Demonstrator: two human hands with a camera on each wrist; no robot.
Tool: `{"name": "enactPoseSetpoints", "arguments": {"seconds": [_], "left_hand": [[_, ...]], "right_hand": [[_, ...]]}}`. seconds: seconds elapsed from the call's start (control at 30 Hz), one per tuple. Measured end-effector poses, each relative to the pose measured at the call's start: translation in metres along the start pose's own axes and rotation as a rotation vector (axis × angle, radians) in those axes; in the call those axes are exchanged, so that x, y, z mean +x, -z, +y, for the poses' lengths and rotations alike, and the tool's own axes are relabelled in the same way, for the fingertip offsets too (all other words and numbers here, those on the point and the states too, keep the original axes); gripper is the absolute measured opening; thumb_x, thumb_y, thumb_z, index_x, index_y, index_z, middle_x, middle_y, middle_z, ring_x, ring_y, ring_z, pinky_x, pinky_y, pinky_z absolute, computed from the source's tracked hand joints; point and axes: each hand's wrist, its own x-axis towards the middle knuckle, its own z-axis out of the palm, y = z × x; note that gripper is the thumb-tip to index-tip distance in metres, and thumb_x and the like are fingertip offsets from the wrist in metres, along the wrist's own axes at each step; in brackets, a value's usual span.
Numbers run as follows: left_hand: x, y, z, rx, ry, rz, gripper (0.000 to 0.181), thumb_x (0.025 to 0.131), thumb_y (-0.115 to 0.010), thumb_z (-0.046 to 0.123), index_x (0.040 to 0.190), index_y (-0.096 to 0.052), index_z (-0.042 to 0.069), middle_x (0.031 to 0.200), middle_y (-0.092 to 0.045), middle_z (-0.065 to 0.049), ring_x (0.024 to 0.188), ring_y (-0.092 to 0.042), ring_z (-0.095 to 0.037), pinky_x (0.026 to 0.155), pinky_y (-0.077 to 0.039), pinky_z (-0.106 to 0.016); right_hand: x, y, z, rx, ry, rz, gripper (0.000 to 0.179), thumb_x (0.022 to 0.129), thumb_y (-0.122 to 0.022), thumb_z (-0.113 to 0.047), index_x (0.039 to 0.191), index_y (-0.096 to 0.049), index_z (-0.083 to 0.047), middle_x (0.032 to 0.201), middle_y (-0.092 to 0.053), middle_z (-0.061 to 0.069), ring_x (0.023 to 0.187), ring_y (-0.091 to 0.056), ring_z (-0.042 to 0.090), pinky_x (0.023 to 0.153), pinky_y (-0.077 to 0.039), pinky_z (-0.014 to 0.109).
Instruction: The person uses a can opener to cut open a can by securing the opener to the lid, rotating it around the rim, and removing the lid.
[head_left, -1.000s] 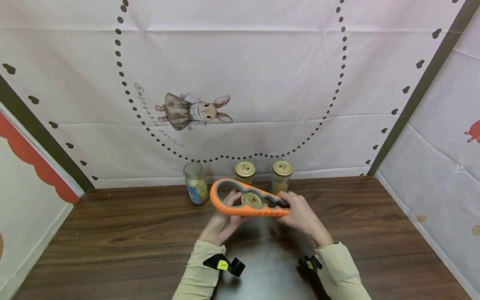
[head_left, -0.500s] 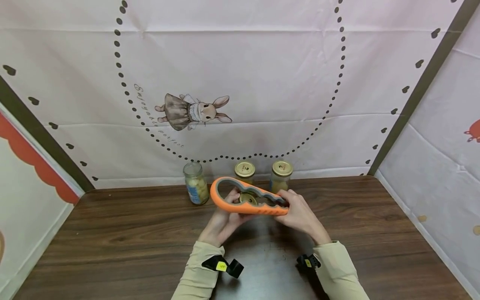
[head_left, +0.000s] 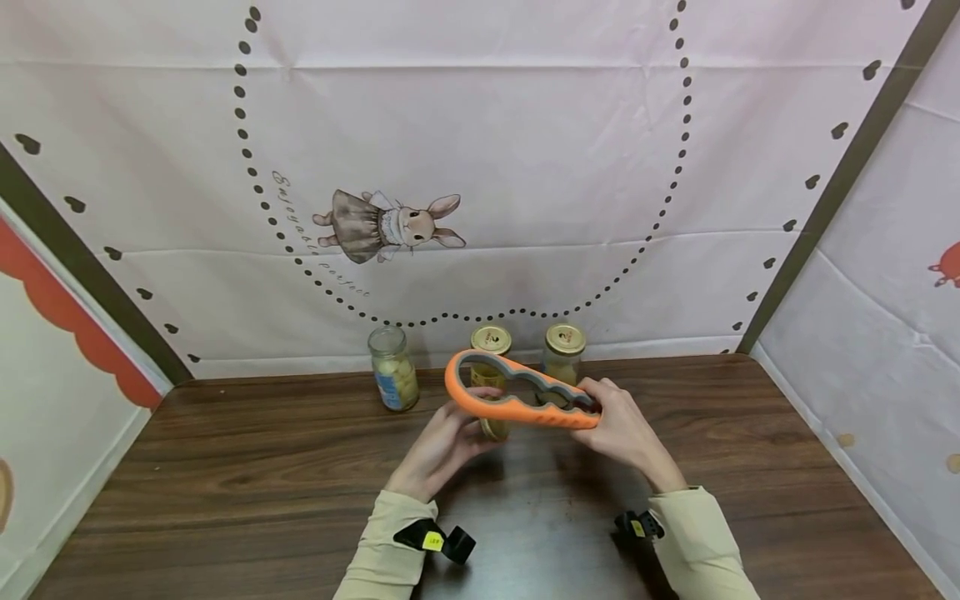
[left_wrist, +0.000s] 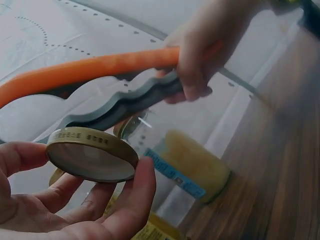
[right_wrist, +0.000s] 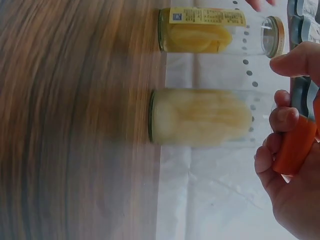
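My left hand pinches a round gold metal jar lid between thumb and fingers; its pale underside shows in the left wrist view. In the head view this lid hangs just below the opener's edge. My right hand grips the narrow end of an orange jar opener with a grey wavy inner lining. The opener is held in the air, its wide loop pointing left over the left fingertips. At the back left stands an uncapped glass jar of pale chunks.
Two gold-lidded jars stand along the table's back: a middle jar with yellow contents, partly behind the opener, and a right jar with paler contents. A white printed cloth hangs behind the dark wooden table.
The lid has dropped from inside the opener's outline to below it, as my left hand shifted slightly left and tilted it. The opener and right hand have moved right. The standing jars stayed put.
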Motion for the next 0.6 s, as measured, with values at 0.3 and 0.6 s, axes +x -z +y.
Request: {"name": "enactPoseSetpoints", "arguments": {"seconds": [0.3, 0.6], "left_hand": [[-0.004, 0.012, 0.010, 0.226, 0.027, 0.012, 0.041, 0.100, -0.047, 0.009, 0.138, -0.040, -0.003, 0.114, -0.053, -0.004, 0.106, -0.052, -0.017, 0.092, -0.043, -0.048], [-0.001, 0.020, 0.016, 0.545, 0.044, -0.043, 0.032, 0.096, -0.056, 0.008, 0.126, -0.054, -0.003, 0.128, -0.051, -0.021, 0.106, -0.052, -0.021, 0.089, -0.047, -0.043]], "right_hand": [[-0.006, 0.016, 0.005, -0.052, -0.013, 0.005, 0.028, 0.066, -0.076, 0.001, 0.086, -0.061, -0.011, 0.072, -0.044, -0.003, 0.064, -0.038, 0.015, 0.055, -0.032, 0.030], [-0.012, 0.025, 0.013, -0.082, -0.045, 0.002, 0.028, 0.067, -0.076, 0.000, 0.088, -0.061, -0.011, 0.073, -0.044, -0.002, 0.065, -0.037, 0.016, 0.056, -0.031, 0.031]]}}
